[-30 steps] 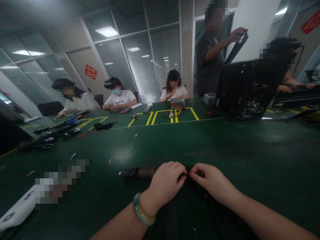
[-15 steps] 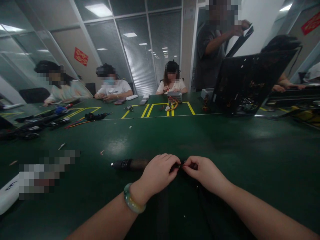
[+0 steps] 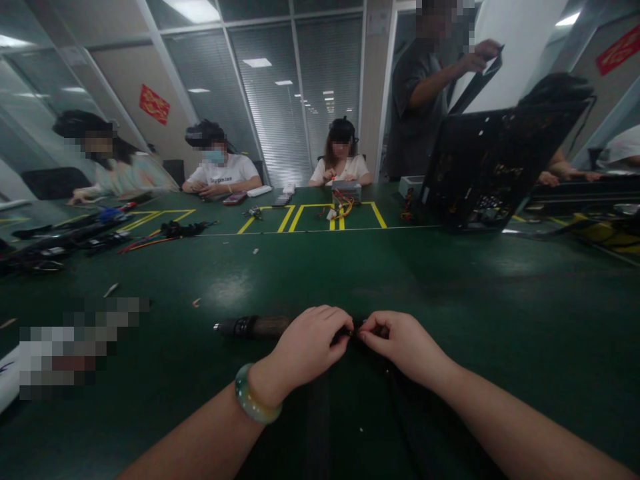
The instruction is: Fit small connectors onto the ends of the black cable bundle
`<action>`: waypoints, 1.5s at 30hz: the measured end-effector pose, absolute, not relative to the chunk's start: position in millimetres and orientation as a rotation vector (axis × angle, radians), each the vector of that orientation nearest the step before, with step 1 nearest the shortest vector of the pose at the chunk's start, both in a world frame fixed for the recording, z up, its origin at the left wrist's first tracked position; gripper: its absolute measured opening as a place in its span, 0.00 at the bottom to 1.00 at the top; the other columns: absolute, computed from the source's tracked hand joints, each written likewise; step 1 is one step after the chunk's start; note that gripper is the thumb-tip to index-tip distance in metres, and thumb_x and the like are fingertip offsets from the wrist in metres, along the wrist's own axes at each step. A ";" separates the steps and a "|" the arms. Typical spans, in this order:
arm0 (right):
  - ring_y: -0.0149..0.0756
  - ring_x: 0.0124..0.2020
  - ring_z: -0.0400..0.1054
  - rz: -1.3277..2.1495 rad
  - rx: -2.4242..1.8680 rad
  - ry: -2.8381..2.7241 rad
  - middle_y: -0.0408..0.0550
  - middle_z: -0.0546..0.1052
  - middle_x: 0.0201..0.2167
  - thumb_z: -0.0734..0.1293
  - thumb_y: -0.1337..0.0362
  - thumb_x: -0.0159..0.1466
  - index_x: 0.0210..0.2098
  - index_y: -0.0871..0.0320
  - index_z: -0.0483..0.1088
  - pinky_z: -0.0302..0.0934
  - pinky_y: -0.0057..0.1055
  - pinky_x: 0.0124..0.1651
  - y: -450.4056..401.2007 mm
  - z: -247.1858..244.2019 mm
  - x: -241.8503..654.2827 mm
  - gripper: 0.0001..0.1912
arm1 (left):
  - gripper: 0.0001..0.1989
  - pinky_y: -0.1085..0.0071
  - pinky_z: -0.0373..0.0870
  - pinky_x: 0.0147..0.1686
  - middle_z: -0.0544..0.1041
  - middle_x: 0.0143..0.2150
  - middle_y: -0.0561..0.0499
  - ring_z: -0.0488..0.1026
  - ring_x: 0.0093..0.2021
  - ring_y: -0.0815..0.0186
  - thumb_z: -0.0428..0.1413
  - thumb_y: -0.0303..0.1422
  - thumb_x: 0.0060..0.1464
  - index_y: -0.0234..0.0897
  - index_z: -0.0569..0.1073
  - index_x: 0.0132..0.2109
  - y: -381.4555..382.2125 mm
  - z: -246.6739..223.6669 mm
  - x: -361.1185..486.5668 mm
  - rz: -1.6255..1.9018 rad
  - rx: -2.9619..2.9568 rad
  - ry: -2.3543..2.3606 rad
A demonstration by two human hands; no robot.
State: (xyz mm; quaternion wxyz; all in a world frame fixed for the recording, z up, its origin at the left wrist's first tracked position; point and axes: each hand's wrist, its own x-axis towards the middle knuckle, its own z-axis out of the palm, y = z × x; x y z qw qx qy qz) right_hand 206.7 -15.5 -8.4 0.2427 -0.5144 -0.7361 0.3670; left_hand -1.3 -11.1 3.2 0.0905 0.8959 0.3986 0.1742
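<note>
The left hand (image 3: 310,343) and the right hand (image 3: 400,340) meet close together over the green tabletop (image 3: 310,280). The left hand curls around, with its thumb and fingers pinching a small dark piece (image 3: 349,333) that has a tiny shiny spot. The right hand's fingers are bent, with the tips close together, right beside that piece; it is too dark and small there to tell if they grip it too. A long dark tool (image 3: 255,327) with a silver tip lies on the tabletop, tip pointing left, and its other end goes out of sight behind the left hand. I cannot tell if the hand touches it. A green and yellow bracelet (image 3: 254,397) is on the left wrist. A white thing (image 3: 9,393), partly blurred, lies at the lower left. Farther off are a pile of black cords (image 3: 70,233), a gray box (image 3: 346,193) with bright wires, and a big black case (image 3: 500,167). Three people sit along the far side. Another person (image 3: 417,113) stands behind the case, holding up a dark flat panel (image 3: 473,87).
</note>
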 end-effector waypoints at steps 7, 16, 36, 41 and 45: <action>0.33 0.31 0.72 1.023 -1.399 -2.022 0.41 0.79 0.31 0.66 0.61 0.62 0.33 0.54 0.76 0.60 0.25 0.32 -18.1 -5.3 207.4 0.07 | 0.07 0.65 0.67 0.46 0.74 0.41 0.53 0.71 0.42 0.64 0.57 0.30 0.56 0.40 0.72 0.43 -11.5 4.4 -1.9 0.492 2.674 1.136; 0.33 0.31 0.71 0.994 -1.399 -2.012 0.41 0.79 0.31 0.66 0.61 0.63 0.34 0.54 0.76 0.60 0.26 0.32 -15.1 -11.9 207.6 0.07 | 0.05 0.63 0.67 0.45 0.75 0.41 0.52 0.71 0.43 0.62 0.56 0.32 0.58 0.41 0.72 0.43 -12.4 -0.7 1.1 0.523 2.667 1.223; 0.32 0.29 0.70 0.985 -1.390 -2.012 0.40 0.77 0.29 0.66 0.63 0.62 0.33 0.55 0.73 0.58 0.25 0.30 -12.6 -14.6 209.2 0.04 | 0.10 0.63 0.66 0.46 0.74 0.43 0.53 0.71 0.44 0.62 0.57 0.29 0.56 0.42 0.69 0.46 -13.0 -1.0 1.7 0.537 2.639 1.247; 0.32 0.31 0.70 1.007 -1.370 -2.016 0.40 0.77 0.30 0.66 0.63 0.63 0.33 0.54 0.73 0.59 0.26 0.31 -10.0 -16.9 208.5 0.04 | 0.06 0.62 0.67 0.45 0.74 0.42 0.53 0.71 0.43 0.61 0.56 0.31 0.57 0.41 0.69 0.42 -13.3 -1.4 1.9 0.546 2.631 1.271; 0.33 0.31 0.70 1.006 -1.366 -2.007 0.40 0.77 0.31 0.65 0.64 0.63 0.34 0.54 0.73 0.59 0.26 0.32 -7.9 -18.6 208.3 0.04 | 0.07 0.62 0.67 0.45 0.74 0.42 0.53 0.71 0.44 0.61 0.56 0.29 0.57 0.41 0.69 0.43 -12.6 -2.2 2.9 0.565 2.640 1.269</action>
